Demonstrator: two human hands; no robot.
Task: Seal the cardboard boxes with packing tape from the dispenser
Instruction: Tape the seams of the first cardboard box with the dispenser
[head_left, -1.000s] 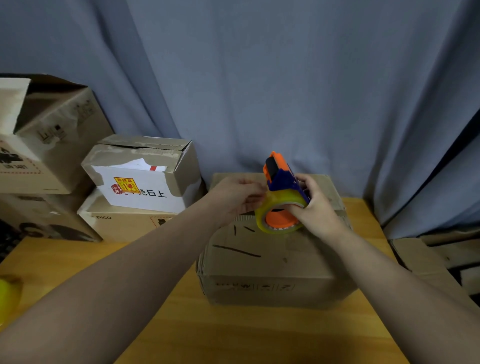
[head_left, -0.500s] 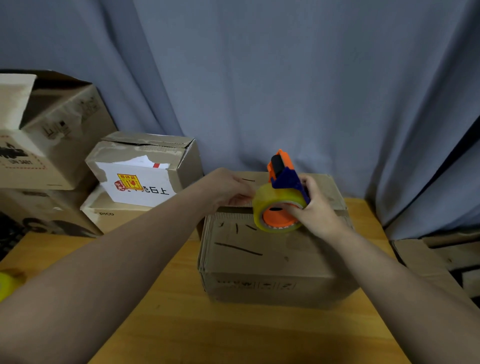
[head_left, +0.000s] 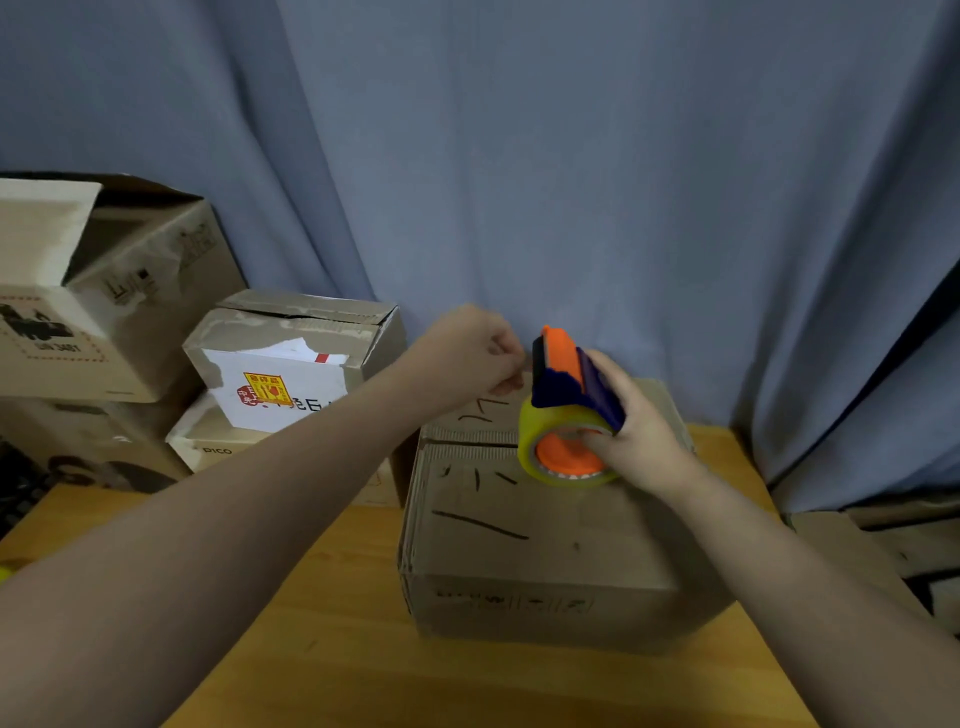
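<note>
A closed cardboard box (head_left: 540, 551) with black pen strokes on its top stands on the wooden table (head_left: 332, 654). My right hand (head_left: 636, 431) grips an orange and blue tape dispenser (head_left: 569, 415) with a yellowish tape roll, held over the far part of the box top near the flap seam. My left hand (head_left: 470, 356) hovers just left of the dispenser's cutter end, its fingers curled and pinched together at the tape's end; the clear tape itself is too faint to see.
A stack of cardboard boxes stands at the left: a labelled box (head_left: 291, 364) on a flat one, and a larger open box (head_left: 98, 296) behind. A blue curtain (head_left: 571, 156) hangs close behind. Flattened cardboard (head_left: 883, 540) lies off the table's right edge.
My left hand has lifted from the box top to beside the dispenser's cutter. The dispenser has tilted and shifted slightly farther back on the box.
</note>
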